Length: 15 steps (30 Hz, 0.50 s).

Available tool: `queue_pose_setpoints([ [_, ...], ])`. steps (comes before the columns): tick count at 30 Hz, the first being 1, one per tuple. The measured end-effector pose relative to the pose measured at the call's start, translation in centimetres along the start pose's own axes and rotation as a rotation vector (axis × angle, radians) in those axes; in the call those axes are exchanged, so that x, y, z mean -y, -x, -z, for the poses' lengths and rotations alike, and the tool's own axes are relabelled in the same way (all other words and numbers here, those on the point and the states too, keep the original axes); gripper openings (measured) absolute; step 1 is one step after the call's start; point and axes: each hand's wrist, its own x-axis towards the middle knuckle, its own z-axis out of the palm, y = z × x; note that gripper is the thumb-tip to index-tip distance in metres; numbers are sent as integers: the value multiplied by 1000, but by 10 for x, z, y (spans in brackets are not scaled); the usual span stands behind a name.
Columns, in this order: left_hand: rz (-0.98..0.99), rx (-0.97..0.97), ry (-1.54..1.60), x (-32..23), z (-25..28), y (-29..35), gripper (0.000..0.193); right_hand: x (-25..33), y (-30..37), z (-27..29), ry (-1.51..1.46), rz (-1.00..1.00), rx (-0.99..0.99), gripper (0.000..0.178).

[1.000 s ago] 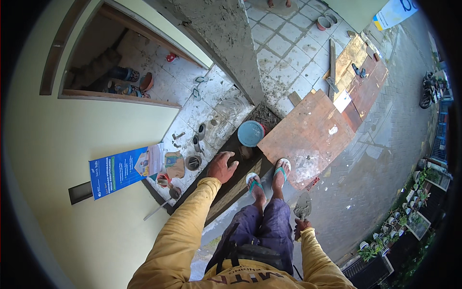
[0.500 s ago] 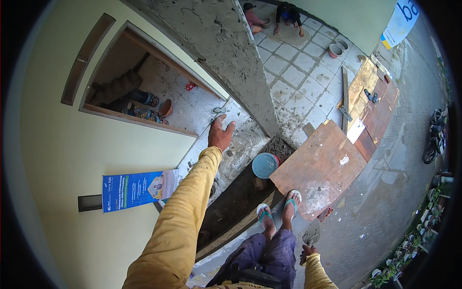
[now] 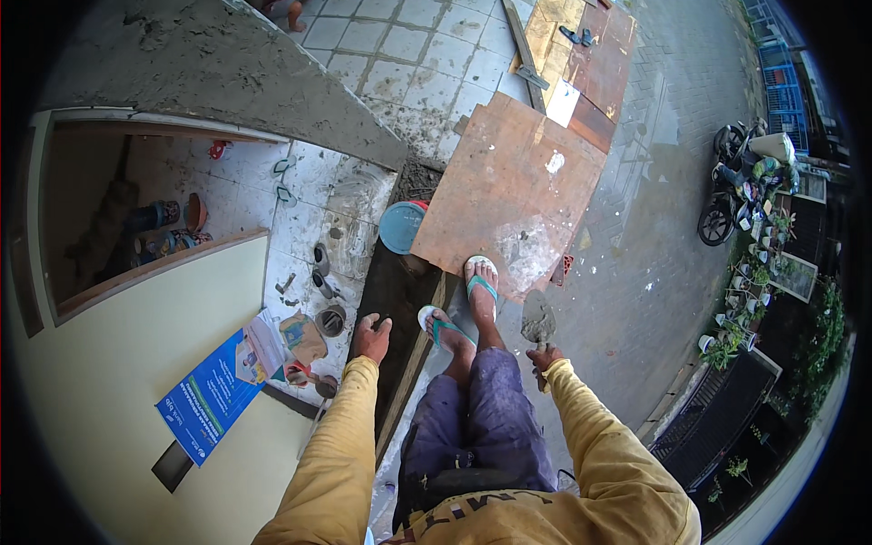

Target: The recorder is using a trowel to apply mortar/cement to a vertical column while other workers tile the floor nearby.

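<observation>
My right hand [image 3: 545, 357] is closed around the handle of a trowel [image 3: 538, 318], whose rounded blade carries grey mortar. Empty, my left hand [image 3: 371, 338] hangs over a dark trench with its thumb and fingers apart. Ahead of it, a blue round lid or bucket top [image 3: 401, 227] sits at the trench's far end, beside a stained plywood sheet [image 3: 509, 182]. My feet, in sandals with green straps, stand by the sheet's near edge and the trench's wooden edging [image 3: 411, 381].
A mortar-coated wall [image 3: 227, 73] slants across the upper left beside a doorway. Shoes, a round tin [image 3: 331, 320] and a blue banner [image 3: 213, 391] lie left of the trench. More boards [image 3: 609, 54] extend ahead. A parked motorcycle [image 3: 736, 182] and potted plants line the right.
My view has swung right and down. The left arm has drawn back from near the doorway floor to over the trench. The right hand, still with the trowel, has come up beside my legs.
</observation>
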Motion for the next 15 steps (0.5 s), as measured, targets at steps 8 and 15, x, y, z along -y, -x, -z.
queue_pose_setpoints([
  [8, 135, 125, -53, 76, -50, 53, 49, -18, -56, 3, 166, 6, 9, 57],
  [15, 153, 112, -54, 106, -55, 52, 48, 1, -125, -22, 189, 77, -44, 58],
])
